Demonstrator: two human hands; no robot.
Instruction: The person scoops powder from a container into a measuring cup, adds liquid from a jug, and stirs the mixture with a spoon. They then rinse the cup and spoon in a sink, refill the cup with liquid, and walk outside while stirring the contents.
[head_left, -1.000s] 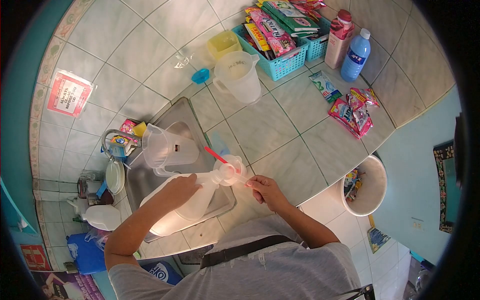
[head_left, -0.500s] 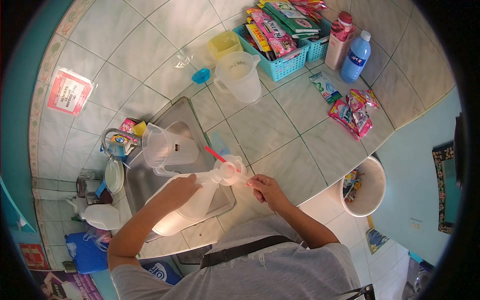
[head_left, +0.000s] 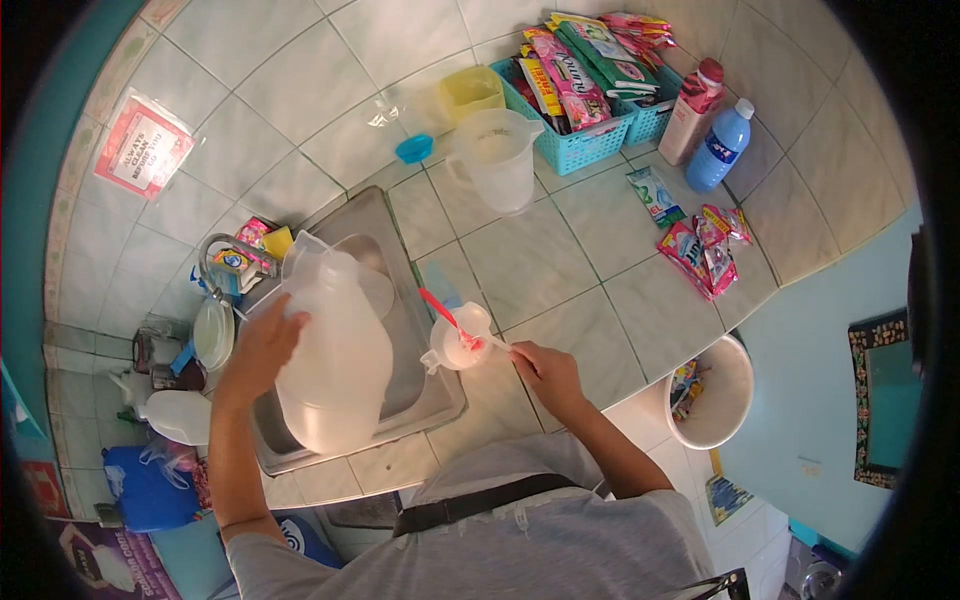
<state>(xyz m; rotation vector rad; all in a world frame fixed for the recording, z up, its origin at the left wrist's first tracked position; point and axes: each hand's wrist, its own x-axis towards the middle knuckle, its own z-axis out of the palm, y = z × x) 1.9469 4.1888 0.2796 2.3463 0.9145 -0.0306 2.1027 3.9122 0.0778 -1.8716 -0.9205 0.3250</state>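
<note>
My left hand (head_left: 262,345) is closed on the side of a large translucent white jug (head_left: 335,360), which is over the sink (head_left: 430,400) and overlaps the clear pitcher (head_left: 300,255) behind it. By its thin handle, my right hand (head_left: 548,380) grips a small white plastic cup (head_left: 447,350) at the counter's front part. A red spoon (head_left: 440,308) leans in the cup, with pinkish contents at its bottom end. The jug's far side and part of the left hand's grip are hidden.
Further back on the counter stand a frosted measuring jug (head_left: 495,170), a blue scoop (head_left: 414,149) and turquoise baskets (head_left: 585,145) of sachets. Two bottles (head_left: 720,145) and torn sachets (head_left: 700,255) are to the right. A faucet (head_left: 235,262) overhangs the sink; a white bin (head_left: 720,400) is below the counter edge.
The white jug has swung away from the small cup, left over the sink, its neck now pointing toward the back. The small cup stays in the right hand, its inside now exposed.
</note>
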